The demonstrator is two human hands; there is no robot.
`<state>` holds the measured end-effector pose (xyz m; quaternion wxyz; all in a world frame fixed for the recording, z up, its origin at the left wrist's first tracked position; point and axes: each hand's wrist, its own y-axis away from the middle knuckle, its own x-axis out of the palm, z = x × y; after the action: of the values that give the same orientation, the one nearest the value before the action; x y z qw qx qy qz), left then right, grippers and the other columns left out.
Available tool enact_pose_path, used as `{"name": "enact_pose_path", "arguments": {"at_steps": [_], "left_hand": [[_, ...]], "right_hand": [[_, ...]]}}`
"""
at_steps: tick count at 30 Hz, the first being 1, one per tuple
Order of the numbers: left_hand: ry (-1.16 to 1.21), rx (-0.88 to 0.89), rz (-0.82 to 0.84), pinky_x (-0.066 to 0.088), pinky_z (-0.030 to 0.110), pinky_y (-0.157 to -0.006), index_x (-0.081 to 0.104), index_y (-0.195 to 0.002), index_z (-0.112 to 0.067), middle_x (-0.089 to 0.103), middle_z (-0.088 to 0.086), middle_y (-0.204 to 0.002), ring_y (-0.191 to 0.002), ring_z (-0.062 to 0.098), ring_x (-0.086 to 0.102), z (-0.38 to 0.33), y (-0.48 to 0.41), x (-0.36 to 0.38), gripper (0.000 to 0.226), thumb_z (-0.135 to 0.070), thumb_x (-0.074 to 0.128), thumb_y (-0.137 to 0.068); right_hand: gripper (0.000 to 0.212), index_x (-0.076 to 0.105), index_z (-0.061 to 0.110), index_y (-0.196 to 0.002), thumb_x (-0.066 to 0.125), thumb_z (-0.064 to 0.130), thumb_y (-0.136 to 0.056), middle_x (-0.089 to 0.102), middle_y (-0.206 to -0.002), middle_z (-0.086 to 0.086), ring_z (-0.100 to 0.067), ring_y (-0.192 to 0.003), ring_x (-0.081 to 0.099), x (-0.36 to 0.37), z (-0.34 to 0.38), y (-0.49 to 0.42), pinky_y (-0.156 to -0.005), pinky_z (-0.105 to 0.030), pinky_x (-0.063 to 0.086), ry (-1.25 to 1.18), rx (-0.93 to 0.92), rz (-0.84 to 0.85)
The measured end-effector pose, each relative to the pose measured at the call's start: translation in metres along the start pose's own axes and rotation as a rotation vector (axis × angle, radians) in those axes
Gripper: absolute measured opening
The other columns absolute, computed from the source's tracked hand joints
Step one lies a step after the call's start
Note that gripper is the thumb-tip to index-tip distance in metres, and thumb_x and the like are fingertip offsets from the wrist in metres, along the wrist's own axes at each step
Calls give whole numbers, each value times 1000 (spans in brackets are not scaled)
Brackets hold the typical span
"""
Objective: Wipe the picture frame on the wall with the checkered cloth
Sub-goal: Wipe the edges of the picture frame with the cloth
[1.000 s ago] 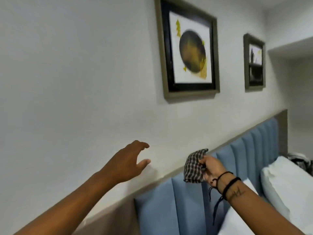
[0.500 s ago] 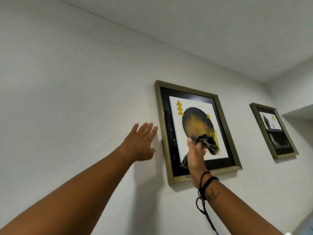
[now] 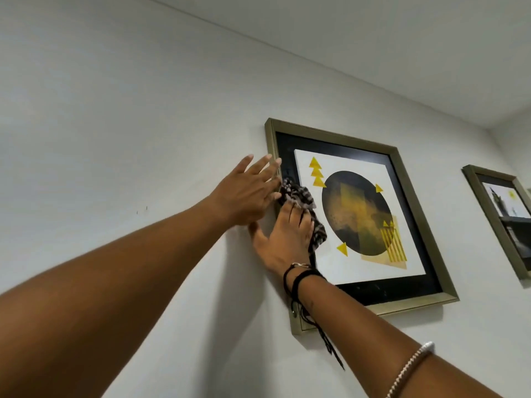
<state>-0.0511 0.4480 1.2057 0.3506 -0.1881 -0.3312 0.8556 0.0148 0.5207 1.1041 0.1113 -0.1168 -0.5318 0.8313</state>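
Note:
A picture frame (image 3: 415, 208) with a dull gold edge, black mount and a dark circle with yellow triangles hangs on the white wall. My right hand (image 3: 284, 239) presses the checkered cloth (image 3: 298, 196) flat against the glass near the frame's left side, the cloth bunched above and beside my fingers. My left hand (image 3: 247, 193) lies with fingers spread on the wall, its fingertips touching the frame's left edge. Part of that left edge is hidden behind both hands.
A second, smaller gold-edged picture (image 3: 500, 222) hangs further right on the same wall. The ceiling (image 3: 373, 47) meets the wall above. Black cords and a bead bracelet hang from my right wrist and forearm.
Both hands moved up and closer to the frame. The cloth shifted from the picture's centre to its upper left. My left hand went from the bare wall to the frame's left edge.

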Motion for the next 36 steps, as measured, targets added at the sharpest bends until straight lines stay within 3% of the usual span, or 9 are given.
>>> {"name": "enact_pose_path", "arguments": {"at_steps": [8,14,18,21,24,30,32,34,36], "left_hand": [[57,-13,-18,10,47,-122,59,-126,-9,50,10,-147,-149,23,24,1,-20,-10,54,-34,21,-96],[32,-23,24,12,48,-122,64,-121,-7,52,11,-145,-148,24,26,-4,-20,-18,64,-37,14,-93],[28,-75,89,7,47,-123,67,-118,-9,49,12,-148,-150,23,22,-9,-24,-23,70,-49,13,-99],[17,-101,116,7,48,-124,70,-110,-6,51,14,-145,-150,23,22,-14,-26,-29,75,-51,10,-99],[26,-119,131,6,47,-124,70,-110,-5,52,14,-145,-149,24,22,-18,-27,-32,77,-50,9,-99],[90,-182,161,5,47,-123,72,-96,-4,54,19,-142,-149,23,24,-22,-30,-34,87,-57,4,-96],[96,-191,172,5,48,-123,71,-104,-5,57,17,-139,-147,23,28,-21,-33,-35,90,-60,2,-94],[90,-194,188,6,49,-123,69,-116,-8,58,14,-139,-145,24,31,-18,-37,-37,93,-63,-2,-91],[103,-185,200,6,49,-122,66,-122,-12,56,15,-140,-144,25,32,-14,-38,-38,92,-65,-3,-91]], "right_hand": [[99,15,10,-154,53,66,-82,19,-162,-9,-32,-150,9,-5,-4,1,-124,-46,9,-31,-88,-27],[90,24,18,-152,43,71,-82,26,-160,-4,-23,-149,15,-3,-62,102,-123,-33,13,29,-166,63],[80,39,19,-146,50,66,-82,45,-148,3,-21,-139,40,-12,-103,143,-115,-33,30,96,-269,87],[82,30,23,-150,26,75,-86,35,-156,7,-13,-146,27,-20,-101,127,-119,-28,23,152,-266,121],[89,23,20,-153,14,77,-86,28,-160,0,-21,-149,19,-17,-81,107,-122,-30,11,204,-234,125],[83,16,16,-154,32,67,-90,26,-161,-9,-30,-147,22,-18,-31,12,-121,-43,21,60,-225,28],[78,19,12,-153,37,57,-93,25,-160,-14,-34,-147,22,-23,-14,-32,-122,-45,19,125,-257,50],[66,33,12,-146,40,46,-90,39,-150,-18,-36,-139,35,-25,0,-63,-117,-47,28,136,-230,63],[67,35,12,-143,40,48,-87,42,-147,-18,-35,-136,38,-24,8,-71,-115,-48,32,111,-167,56]]}}
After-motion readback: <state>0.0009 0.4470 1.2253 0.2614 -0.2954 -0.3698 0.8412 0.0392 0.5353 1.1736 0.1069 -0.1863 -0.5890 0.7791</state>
